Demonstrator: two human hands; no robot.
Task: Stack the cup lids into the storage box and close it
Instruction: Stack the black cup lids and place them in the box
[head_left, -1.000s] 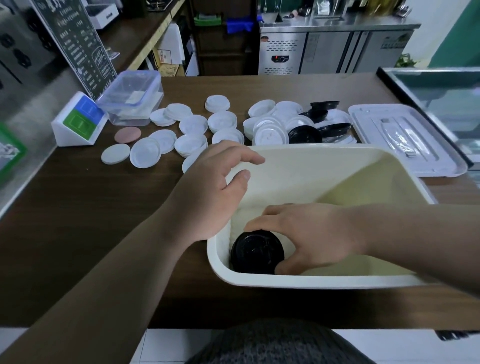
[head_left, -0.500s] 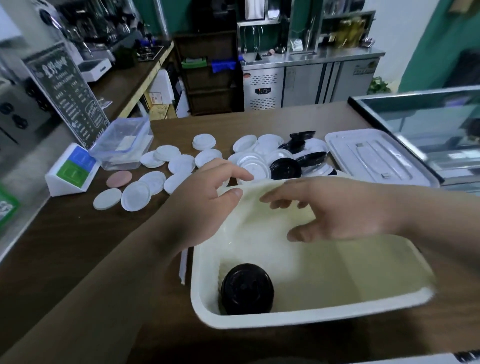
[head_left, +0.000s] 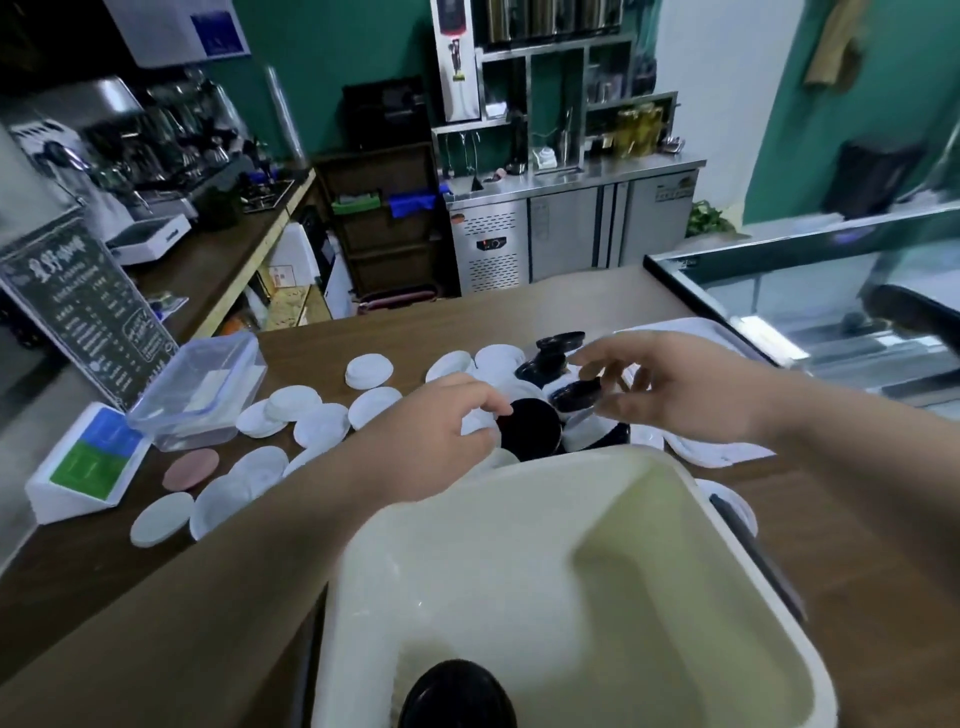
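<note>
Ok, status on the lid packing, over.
Left hand at the big black lid, holding nothing. Right hand around the tilted black lid, grip unclear. Storage box open, lone black lid inside. White lids scattered; nothing blocking.

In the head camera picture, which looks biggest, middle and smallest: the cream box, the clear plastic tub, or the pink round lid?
1. Cream plastic storage box (nearest the camera, which adds to it).
2. Clear plastic tub.
3. Pink round lid.
</note>
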